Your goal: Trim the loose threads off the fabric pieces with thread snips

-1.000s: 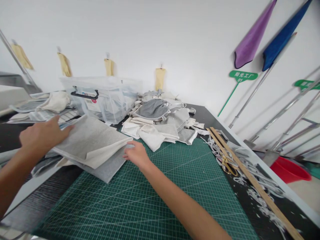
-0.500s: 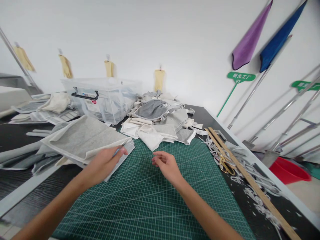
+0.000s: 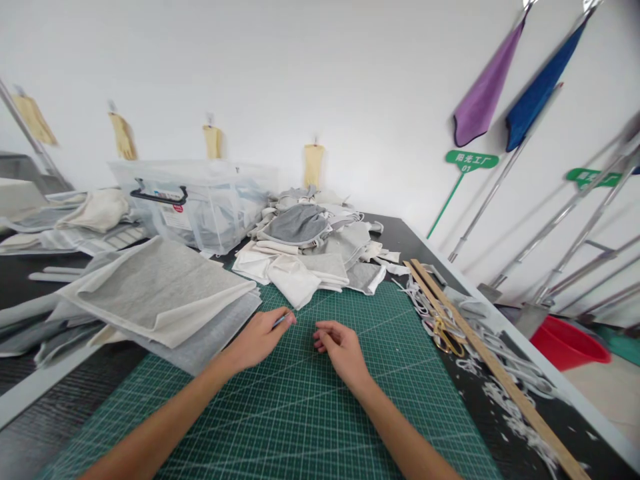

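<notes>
L hand (image 3: 257, 337) pinches a thin pen-like tool (image 3: 281, 321), tip pointing up-right from the grip. R hand (image 3: 340, 347), loosely curled and empty, rests just right of it on the green cutting mat (image 3: 300, 413). Folded grey fabric stack (image 3: 160, 293) lies up-left of the L grip, nearer that hand.

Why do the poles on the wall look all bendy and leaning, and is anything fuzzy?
In the head view, the wide lens bends the edges, so the metal poles lean and fan out; the left hand, right hand and green cutting mat look fairly sharp; the far left fabric smears; light is soft, with faint shadows.
</notes>
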Demonstrator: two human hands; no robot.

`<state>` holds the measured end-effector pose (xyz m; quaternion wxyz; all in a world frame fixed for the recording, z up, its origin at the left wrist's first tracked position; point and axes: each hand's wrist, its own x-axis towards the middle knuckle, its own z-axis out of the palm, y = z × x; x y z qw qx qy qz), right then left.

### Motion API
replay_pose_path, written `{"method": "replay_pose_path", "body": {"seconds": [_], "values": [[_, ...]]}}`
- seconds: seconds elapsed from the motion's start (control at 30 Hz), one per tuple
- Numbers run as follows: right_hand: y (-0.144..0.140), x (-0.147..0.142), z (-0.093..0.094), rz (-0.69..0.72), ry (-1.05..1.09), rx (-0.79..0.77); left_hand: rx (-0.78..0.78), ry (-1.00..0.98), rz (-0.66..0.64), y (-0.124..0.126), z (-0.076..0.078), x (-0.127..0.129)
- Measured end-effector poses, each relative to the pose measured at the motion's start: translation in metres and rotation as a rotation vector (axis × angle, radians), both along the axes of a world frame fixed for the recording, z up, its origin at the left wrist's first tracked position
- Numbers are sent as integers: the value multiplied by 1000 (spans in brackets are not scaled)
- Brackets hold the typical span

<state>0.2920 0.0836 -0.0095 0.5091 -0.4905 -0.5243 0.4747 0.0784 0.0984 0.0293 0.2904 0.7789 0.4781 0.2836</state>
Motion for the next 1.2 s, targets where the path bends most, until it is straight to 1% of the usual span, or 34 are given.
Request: {"method": "replay_pose_path", "body": {"seconds": [0.17,0.3,0.73,1.03,1.2], "values": [[1,0,-2,-22,36,-13,1,-31,8,-10,-10,0],[1,0,-2,-42,59,-32,-2,-57,19,-12,-14,-1],[-1,0,7,-48,88,-69,30,-50,1,-13,-18,0],[-1,0,8,-46,98,-73,50,-11,-18,-13,-22,0],[-1,4,19,-73,92,-35,53,3,-28,-14,-22,0]]}}
